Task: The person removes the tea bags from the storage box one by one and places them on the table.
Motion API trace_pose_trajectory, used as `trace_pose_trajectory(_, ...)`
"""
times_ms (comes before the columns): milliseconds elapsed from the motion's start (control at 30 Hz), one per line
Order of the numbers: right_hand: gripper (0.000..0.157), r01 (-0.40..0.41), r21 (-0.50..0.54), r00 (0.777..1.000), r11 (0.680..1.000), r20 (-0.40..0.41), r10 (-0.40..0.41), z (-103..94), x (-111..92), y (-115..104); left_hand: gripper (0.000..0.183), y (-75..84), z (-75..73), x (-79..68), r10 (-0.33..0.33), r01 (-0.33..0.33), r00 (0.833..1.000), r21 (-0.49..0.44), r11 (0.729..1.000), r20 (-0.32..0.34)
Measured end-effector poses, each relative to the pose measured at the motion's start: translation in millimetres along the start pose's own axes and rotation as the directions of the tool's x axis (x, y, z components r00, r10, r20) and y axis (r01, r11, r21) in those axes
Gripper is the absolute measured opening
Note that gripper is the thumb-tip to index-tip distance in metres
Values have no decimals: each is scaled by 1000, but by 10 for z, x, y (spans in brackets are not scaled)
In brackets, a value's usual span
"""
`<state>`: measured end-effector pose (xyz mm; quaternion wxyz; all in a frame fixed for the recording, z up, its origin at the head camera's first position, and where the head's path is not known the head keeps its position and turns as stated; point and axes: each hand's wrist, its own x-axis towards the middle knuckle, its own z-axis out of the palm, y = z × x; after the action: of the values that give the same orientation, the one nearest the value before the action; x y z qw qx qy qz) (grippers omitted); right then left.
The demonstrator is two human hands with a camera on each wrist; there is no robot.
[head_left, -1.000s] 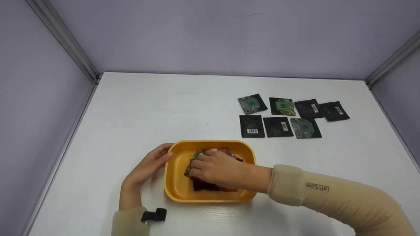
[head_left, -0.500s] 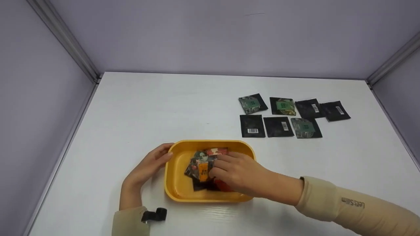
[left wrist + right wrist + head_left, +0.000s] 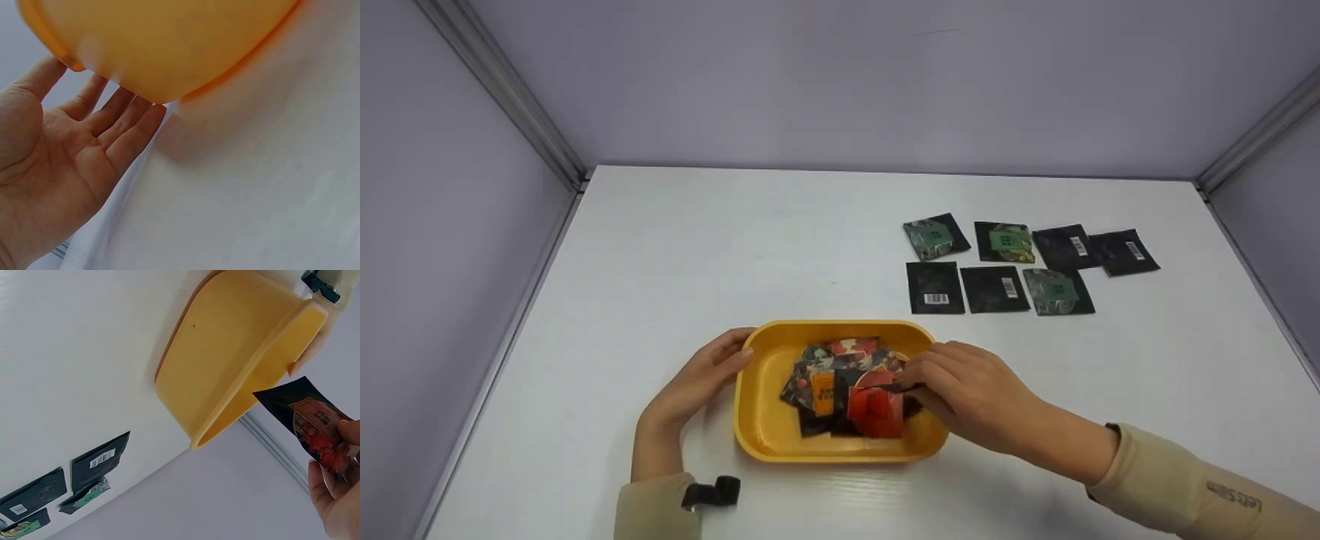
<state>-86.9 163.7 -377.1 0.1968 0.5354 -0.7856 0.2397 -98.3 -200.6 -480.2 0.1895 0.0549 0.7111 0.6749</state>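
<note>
My left hand holds the left end of a yellow plastic tub. Its thumb laps over the rim, and in the left wrist view its fingers lie against the outer wall. Over the tub's right rim, my right hand pinches a small black sachet with an orange label and a red food picture, seen well in the right wrist view. Below it, several flat sachets lie heaped in the tub, some with red, orange or patterned fronts.
Several black sachets lie in two rough rows on the white table, back right; some show green labels, others barcodes. Pale walls enclose the table's back and sides. A black strap sits at my left cuff.
My right hand has drawn back to the right from the heap to the tub's right rim, lifting a sachet. More of the heap shows. The left hand and tub have stayed put.
</note>
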Motion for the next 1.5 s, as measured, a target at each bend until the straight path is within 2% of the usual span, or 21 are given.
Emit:
trace_pose_trajectory(133,17,-89,42,995,995,-34,90,-78,-59,38,46,0,9,2,-4,4,1000,10,1000,-11)
trace_pose_trajectory(267,14,-194,67,978,979,-59,198,-181,-123,95,46,-1,12,4,-4,4,1000,15,1000,-15)
trace_pose_trajectory(400,21,-266,63,959,962,-86,271,-289,-199,161,47,-2,6,0,-4,4,1000,18,1000,-12)
trace_pose_trajectory(533,18,-320,23,941,947,-105,321,-378,-302,246,47,-8,-3,-4,-2,2,1000,24,1000,-8)
trace_pose_trajectory(700,36,-388,-59,916,920,-139,377,-470,-468,388,48,-7,6,-3,-7,8,1000,30,1000,-19)
trace_pose_trajectory(767,35,-429,-90,898,899,-150,413,-522,-552,460,48,-7,10,-1,-5,6,1000,22,1000,-17)
trace_pose_trajectory(933,34,-540,-127,836,832,-194,513,-674,-770,672,49,-5,8,3,-6,6,1000,11,1000,-11)
trace_pose_trajectory(1100,30,-645,-100,755,758,-237,612,-831,-940,865,50,-9,0,5,-11,11,1000,13,1000,-13)
trace_pose_trajectory(1267,28,-713,-77,687,697,-276,673,-983,-1058,1022,49,-3,6,-1,-21,21,999,12,1000,-28)
trace_pose_trajectory(1367,28,-762,-58,632,645,-279,723,-1044,-1120,1119,48,6,14,-6,-28,28,999,16,999,-38)
trace_pose_trajectory(1500,28,-828,-57,550,558,-279,787,-1080,-1226,1269,48,13,20,-8,-29,30,999,19,999,-36)
